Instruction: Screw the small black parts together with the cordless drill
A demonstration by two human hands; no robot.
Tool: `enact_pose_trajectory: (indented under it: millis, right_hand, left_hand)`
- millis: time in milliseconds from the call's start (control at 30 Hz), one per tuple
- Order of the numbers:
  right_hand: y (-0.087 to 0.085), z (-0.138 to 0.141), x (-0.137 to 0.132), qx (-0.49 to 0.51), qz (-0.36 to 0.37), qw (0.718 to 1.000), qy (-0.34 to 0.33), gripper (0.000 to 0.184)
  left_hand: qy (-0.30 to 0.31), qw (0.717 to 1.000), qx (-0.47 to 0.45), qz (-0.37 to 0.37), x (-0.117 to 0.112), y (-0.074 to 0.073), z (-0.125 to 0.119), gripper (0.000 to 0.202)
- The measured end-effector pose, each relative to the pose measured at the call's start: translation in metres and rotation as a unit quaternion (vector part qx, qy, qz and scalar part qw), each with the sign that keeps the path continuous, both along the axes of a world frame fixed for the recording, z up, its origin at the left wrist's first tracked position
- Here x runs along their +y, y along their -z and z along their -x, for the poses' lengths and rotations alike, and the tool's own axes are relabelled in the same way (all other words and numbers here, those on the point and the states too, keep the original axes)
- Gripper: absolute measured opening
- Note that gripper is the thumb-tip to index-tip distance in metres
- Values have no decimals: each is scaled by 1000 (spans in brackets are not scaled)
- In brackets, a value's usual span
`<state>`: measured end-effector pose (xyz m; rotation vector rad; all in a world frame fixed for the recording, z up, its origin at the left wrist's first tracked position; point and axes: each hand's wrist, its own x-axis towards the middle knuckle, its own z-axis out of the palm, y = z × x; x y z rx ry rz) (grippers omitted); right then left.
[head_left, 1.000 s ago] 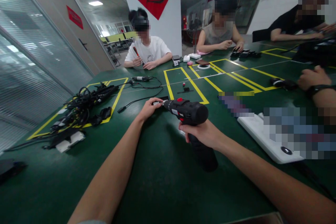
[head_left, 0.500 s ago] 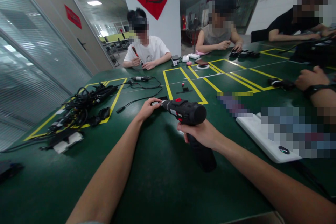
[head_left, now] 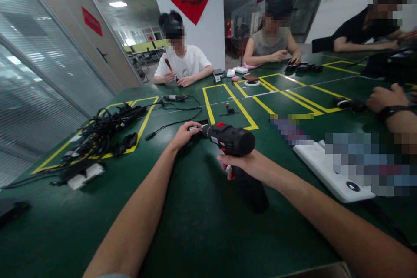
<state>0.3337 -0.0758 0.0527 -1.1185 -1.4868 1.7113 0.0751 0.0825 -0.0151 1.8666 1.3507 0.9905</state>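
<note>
My right hand (head_left: 243, 166) is wrapped round the handle of a black cordless drill (head_left: 230, 137) with red accents. The drill is tilted, its chuck pointing left and away from me. Right at the chuck, the thumb and fingers of my left hand (head_left: 185, 134) are closed on a small black part with a pale face (head_left: 203, 122), which rests low at the table. Fingers and chuck hide most of that part, and the drill's tip cannot be made out. Beyond the drill lie a small dark piece (head_left: 230, 111) and a tiny red item (head_left: 227, 105).
A heap of black cables and adapters (head_left: 104, 132) lies at the left on the green table (head_left: 202, 234). A white power bank-like device (head_left: 329, 173) is at the right. Yellow tape marks out rectangles. Several people sit around; one holds a screwdriver (head_left: 168, 65).
The fingers of my right hand have shifted slightly at the drill's handle. The drill and my left hand have hardly moved.
</note>
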Motion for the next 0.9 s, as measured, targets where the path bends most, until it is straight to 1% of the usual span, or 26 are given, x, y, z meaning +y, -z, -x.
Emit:
enact_pose_trajectory:
  millis: [167,233,300,467,567,733,900]
  right_hand:
    - [1,-7,0,36,75,994,-65,48]
    - [3,-7,0,40,88,993,-71,48]
    - [6,-5,-1,41,81,994,-60,43]
    - [13,2,-2,17,9,999,-27,21]
    - [13,3,-3,20,3,1000,-18,11]
    - [6,3,-4,20,15,1000,-6,6]
    - [4,3,-4,20,21,1000,-10,6]
  left_hand:
    - [1,1000,0,3,2,2,2,34]
    - [5,1000,-3,8,3,3,2,35]
    - [7,1000,-6,14,4,4,3,36]
    - [5,1000,-4,8,5,6,4,35]
    - [7,1000,-6,6,6,6,4,35]
    - [3,1000,2,5,5,6,3,36]
    - [-4,1000,4,2,3,4,2,35]
